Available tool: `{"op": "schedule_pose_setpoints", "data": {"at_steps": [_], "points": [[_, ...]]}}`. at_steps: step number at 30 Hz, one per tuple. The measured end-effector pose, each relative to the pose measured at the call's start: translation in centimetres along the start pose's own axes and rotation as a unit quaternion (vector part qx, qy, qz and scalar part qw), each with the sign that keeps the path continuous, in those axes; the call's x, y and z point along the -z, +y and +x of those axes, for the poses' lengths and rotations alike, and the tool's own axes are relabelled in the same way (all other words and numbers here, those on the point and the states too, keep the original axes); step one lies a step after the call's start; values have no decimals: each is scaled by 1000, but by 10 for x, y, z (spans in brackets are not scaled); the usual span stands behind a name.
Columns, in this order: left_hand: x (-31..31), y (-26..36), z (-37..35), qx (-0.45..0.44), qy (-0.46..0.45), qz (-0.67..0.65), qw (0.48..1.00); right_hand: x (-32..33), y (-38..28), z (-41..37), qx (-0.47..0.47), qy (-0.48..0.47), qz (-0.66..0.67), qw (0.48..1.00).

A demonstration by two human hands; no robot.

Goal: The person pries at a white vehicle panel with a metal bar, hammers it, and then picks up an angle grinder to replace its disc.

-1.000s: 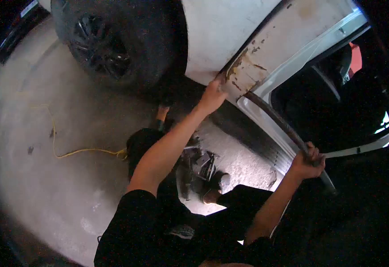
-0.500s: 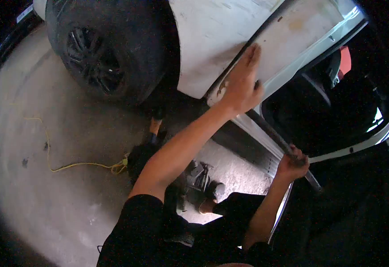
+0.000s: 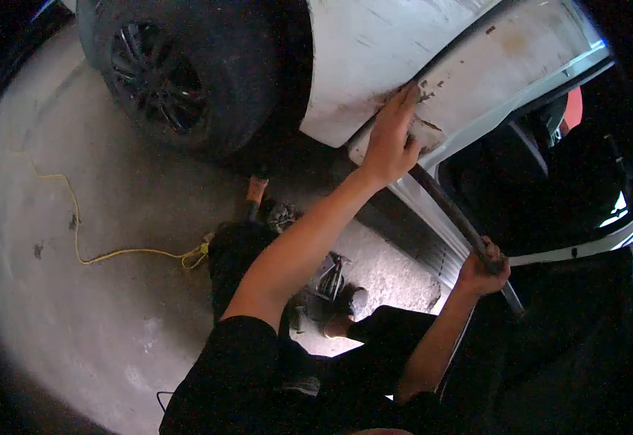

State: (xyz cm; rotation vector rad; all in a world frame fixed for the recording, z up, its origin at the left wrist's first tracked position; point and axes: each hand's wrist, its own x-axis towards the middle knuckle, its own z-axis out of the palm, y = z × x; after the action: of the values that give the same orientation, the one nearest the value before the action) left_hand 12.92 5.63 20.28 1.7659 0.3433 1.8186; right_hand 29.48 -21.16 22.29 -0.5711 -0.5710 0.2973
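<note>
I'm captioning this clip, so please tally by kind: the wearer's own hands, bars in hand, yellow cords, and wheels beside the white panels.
Left hand and right hand: 2
Bar: 1
Yellow cord: 1
Wheel: 1
Total: 5

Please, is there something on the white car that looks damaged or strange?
Yes: the white panel by the left hand has dark, chipped-looking patches and a brownish stain, so its finish looks damaged.

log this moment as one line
left hand: open, against chipped white panel | right hand: gripping dark bar | yellow cord: on floor
</note>
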Motion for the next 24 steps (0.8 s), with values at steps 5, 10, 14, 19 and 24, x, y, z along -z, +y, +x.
{"op": "schedule_pose_setpoints", "data": {"at_steps": [5,10,14,19,24], "points": [[1,-9,-10,19,26,-8,999,1,0,3,-18,-19,10,1000],[3,-4,-26,33,45,41,998,5,-3,-2,-27,-20,33,999],[4,-6,-22,50,62,46,996,-2,-2,-4,-13,52,8,999],[13,5,-19,67,43,32,996,-27,-28,7,45,88,-31,995],[9,10,-11,65,-10,1,998,-17,-72,44,69,56,58,994]]}}
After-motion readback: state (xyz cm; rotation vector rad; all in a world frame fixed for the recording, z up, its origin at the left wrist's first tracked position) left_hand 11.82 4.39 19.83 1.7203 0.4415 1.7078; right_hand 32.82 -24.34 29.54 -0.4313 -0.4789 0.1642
